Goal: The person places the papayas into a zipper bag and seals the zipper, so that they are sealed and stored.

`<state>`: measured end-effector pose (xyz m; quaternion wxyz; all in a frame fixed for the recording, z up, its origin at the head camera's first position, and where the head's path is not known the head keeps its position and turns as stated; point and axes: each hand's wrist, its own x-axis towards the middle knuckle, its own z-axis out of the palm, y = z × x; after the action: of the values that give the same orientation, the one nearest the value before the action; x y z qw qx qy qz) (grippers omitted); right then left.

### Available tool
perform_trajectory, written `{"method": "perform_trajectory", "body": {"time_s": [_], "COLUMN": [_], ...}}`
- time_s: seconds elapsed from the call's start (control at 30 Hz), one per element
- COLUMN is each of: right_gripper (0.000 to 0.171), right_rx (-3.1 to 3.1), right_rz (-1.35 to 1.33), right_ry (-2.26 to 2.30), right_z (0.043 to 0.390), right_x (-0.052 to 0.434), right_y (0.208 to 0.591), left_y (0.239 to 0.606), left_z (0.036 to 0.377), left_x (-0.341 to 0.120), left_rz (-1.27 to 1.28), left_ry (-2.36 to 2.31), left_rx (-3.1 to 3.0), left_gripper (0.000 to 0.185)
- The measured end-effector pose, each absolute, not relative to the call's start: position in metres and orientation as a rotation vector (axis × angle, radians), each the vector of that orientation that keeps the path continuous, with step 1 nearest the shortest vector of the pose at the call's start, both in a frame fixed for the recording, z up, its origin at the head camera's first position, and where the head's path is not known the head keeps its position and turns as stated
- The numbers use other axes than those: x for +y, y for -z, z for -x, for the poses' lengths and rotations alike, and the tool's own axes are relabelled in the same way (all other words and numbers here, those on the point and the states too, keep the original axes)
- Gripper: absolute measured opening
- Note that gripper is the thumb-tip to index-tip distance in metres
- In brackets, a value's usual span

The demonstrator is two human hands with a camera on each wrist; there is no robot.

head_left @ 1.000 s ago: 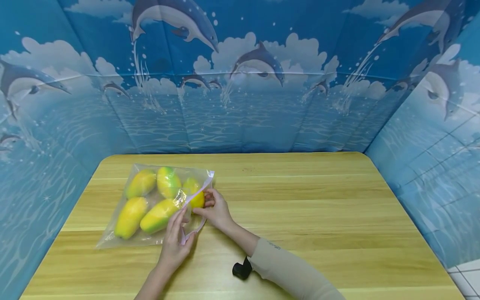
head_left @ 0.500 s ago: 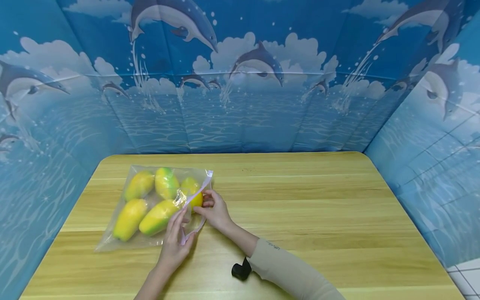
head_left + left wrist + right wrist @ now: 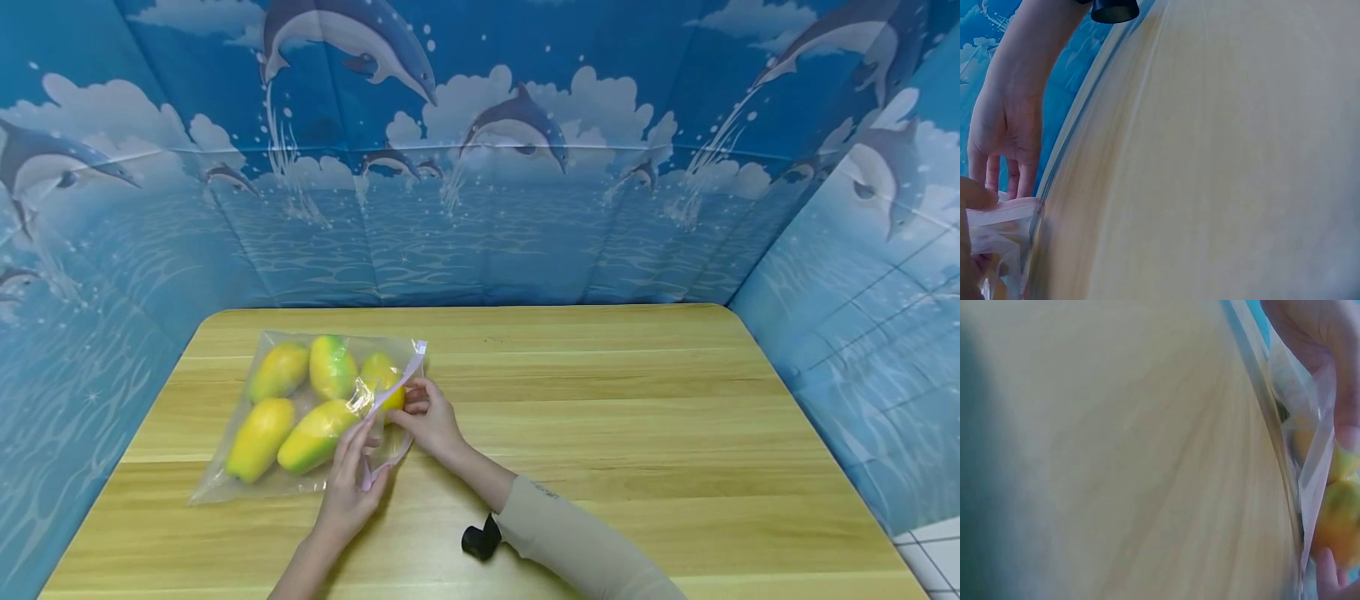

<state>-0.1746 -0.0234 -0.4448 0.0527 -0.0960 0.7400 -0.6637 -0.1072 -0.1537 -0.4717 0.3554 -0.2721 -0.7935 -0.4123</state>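
A clear zip bag (image 3: 300,487) lies at the left of the table with several yellow-green mangoes (image 3: 261,437) inside. Its lilac zip strip (image 3: 411,367) faces right. At the lower edge of the bag's mouth, my left hand (image 3: 351,483) grips the plastic, thumb to the right. My right hand (image 3: 438,421) holds the yellow end of a mango (image 3: 394,397) at the mouth, with fingers curled against it. Plastic covers part of that fruit. Close up in the right wrist view, fingertips (image 3: 1327,569) touch a mango (image 3: 1340,519) beside the strip.
The wooden table (image 3: 637,433) reaches well to the right of the bag. A blue dolphin-print curtain (image 3: 525,242) stands along its back and sides. A black wrist camera (image 3: 480,540) hangs at the right sleeve.
The bag and its mangoes have shifted very slightly left. Both hands keep nearly the same places and holds.
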Motion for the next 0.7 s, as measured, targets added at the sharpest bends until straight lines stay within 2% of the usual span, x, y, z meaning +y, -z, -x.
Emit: {"method": "perform_trajectory", "body": {"time_s": [0.23,0.5,0.7], "right_gripper": [0.028,0.030,0.039], "right_rx": [2.269,2.408,2.402], "right_rz": [0.160,0.007,-0.058], "right_ry": [2.194,2.190,2.130], "right_z": [0.203,0.243,0.260], "right_x": [-0.016,-0.012,-0.011], "right_y": [0.470,0.466,0.462], "left_y": [0.469,0.496,0.501], "left_z": [0.107,0.113,0.114], "left_x": [-0.154,-0.163,-0.164], "left_rz": [0.705,0.678,0.664], "left_ry": [1.081,1.104,1.151], "left_rx": [-2.052,-2.100,-2.122], "left_gripper": [0.079,0.082,0.081]}}
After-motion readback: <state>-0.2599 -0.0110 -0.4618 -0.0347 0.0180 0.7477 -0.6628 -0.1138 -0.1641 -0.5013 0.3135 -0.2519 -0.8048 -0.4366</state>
